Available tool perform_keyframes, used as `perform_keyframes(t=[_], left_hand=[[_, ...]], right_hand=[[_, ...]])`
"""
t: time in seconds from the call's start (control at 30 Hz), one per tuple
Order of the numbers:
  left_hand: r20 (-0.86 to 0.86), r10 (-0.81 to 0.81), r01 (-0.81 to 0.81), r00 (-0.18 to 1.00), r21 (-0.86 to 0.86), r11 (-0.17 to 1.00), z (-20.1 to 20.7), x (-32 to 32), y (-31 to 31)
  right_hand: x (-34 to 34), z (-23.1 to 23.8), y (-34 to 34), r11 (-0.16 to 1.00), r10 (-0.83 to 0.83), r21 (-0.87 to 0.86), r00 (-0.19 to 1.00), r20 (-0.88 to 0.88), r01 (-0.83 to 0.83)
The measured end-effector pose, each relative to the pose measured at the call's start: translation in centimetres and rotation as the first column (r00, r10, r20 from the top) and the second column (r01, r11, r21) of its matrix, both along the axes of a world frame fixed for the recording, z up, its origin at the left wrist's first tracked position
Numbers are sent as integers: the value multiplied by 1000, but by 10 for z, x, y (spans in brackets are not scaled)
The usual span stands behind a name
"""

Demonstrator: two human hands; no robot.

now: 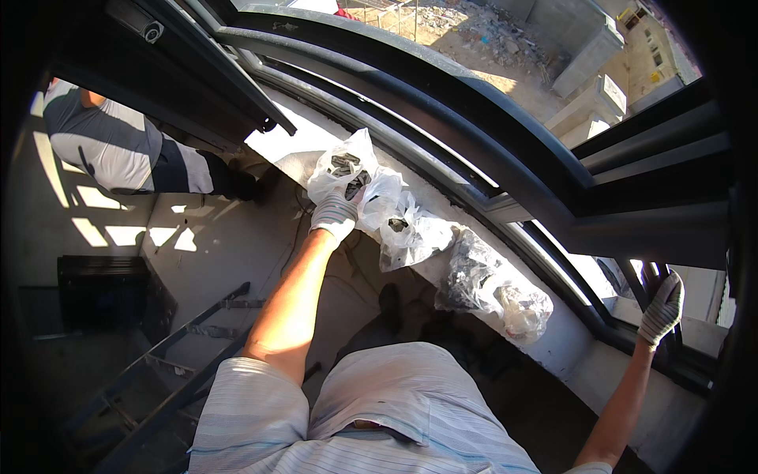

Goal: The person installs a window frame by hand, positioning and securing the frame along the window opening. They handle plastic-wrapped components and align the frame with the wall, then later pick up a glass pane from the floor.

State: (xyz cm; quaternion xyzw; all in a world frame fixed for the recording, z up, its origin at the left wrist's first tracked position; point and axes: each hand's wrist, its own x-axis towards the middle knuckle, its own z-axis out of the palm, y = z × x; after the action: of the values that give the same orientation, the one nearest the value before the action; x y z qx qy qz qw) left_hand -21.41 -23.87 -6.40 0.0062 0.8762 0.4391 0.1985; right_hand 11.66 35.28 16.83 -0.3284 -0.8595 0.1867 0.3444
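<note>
My left hand (335,215), in a striped work glove, is closed at the near side of a white plastic bag (367,150). Grey and dark small pieces (344,164) show in the bag's mouth; their kind is unclear, and my fingertips are partly hidden by the plastic. More bags stand in a row to the right: a white one (418,237), a clear one with dark contents (467,276) and a small knotted one (524,310). Far to the right my right hand (663,308), gloved too, is wrapped round dark upright bars of the window frame (649,278).
The bags rest on a pale window ledge (564,347). A dark sash (442,103) swings across above it, with rubble ground outside. At the left are a stepladder (170,363), a dark panel (174,63) and another person (118,146). Cables lie on the floor.
</note>
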Motion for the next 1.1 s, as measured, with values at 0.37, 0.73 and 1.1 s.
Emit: perform_keyframes(t=[0.37,0.73,1.1], left_hand=[[-68,98,-116,993,-345,932,18,14,-10],[-172,395,-426,903,-229,875,17,21,-24],[-205,276,-315,939,-190,930,8,-3,-10]], right_hand=[[5,5,-5,993,-61,101,997,41,56],[6,4,-5,986,-95,143,995,38,89],[34,-9,25,981,-104,173,992,70,90]])
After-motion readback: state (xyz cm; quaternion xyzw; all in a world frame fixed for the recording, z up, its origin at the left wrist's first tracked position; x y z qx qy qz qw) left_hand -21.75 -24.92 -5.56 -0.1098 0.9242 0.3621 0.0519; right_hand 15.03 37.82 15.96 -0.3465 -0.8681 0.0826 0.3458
